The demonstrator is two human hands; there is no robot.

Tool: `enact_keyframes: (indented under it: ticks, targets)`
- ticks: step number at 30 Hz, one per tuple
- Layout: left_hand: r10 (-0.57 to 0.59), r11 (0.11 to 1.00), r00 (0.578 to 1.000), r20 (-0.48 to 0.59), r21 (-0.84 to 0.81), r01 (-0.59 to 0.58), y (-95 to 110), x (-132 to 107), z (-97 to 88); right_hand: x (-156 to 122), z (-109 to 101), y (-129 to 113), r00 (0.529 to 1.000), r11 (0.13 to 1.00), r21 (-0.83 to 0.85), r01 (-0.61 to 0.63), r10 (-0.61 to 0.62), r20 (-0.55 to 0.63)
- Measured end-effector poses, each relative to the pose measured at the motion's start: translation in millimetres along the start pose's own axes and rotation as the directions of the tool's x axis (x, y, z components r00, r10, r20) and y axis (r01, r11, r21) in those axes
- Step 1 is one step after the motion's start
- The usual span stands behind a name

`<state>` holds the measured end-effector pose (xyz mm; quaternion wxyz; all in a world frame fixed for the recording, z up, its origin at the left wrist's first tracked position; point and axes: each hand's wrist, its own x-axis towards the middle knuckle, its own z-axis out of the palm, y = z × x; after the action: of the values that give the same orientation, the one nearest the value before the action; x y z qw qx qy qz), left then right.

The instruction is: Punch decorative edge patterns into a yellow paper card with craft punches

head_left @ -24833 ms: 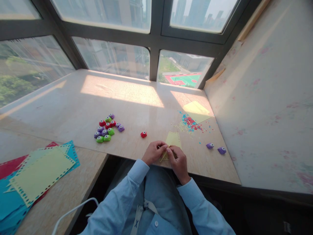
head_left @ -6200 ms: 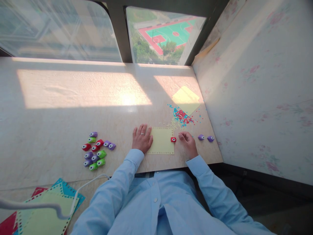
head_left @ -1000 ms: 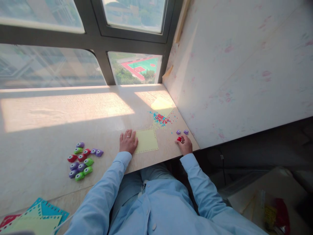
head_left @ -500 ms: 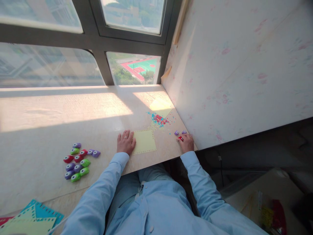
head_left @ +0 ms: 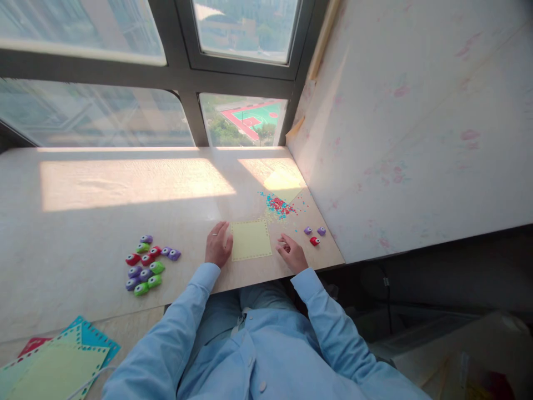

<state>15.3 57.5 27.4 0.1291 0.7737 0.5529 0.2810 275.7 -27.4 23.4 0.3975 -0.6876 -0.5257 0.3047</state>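
A pale yellow sheet of paper (head_left: 251,240) with small holes punched along its edges lies flat in front of me. My left hand (head_left: 219,244) rests at its left edge, fingers stretched out and holding nothing. Just right of the sheet is my right hand (head_left: 291,253), its fingers loosely bent and apart, with nothing visible in them. Farther right stands a red craft punch (head_left: 315,240), apart from my hand. Two purple craft punches, one left (head_left: 307,230) and one right (head_left: 321,231), sit behind it.
Red, blue and yellow paper bits (head_left: 280,206) are heaped behind the sheet, by another yellow sheet (head_left: 287,186). Several purple, green and red punches (head_left: 146,259) stand at left. Punched coloured sheets (head_left: 62,361) lie at lower left. A wall (head_left: 395,139) bounds the right side.
My right hand has let go of the red punch and moved left to beside the yellow sheet. My left hand stays by the sheet's left edge. The view has shifted slightly.
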Motion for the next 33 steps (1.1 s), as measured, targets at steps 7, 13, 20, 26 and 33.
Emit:
enact_keyframes:
  ticks: [7,13,20,26,33]
  targets:
    - [0.045,0.996,0.986,0.162,-0.078,-0.032,91,-30,25.9,10,11,-6,0.99,0.983,0.117,-0.143,0.141,0.021]
    - [-0.004,0.996,0.978,0.208,0.09,-0.016,108,-33,46.5,6,12,-7,0.963,0.902,0.344,-0.261,0.217,0.162]
    - [-0.088,0.995,0.985,0.148,0.059,0.08,103,-30,51.9,-1,9,-17,0.914,0.719,0.565,-0.404,0.303,0.268]
    - [-0.065,0.998,0.986,0.151,0.038,0.06,99,-32,54.6,6,5,-19,0.897,0.69,0.577,-0.437,0.386,0.217]
    - [-0.039,0.999,0.994,0.103,-0.017,0.041,95,-34,55.3,7,5,-26,0.879,0.623,0.622,-0.474,0.378,0.292]
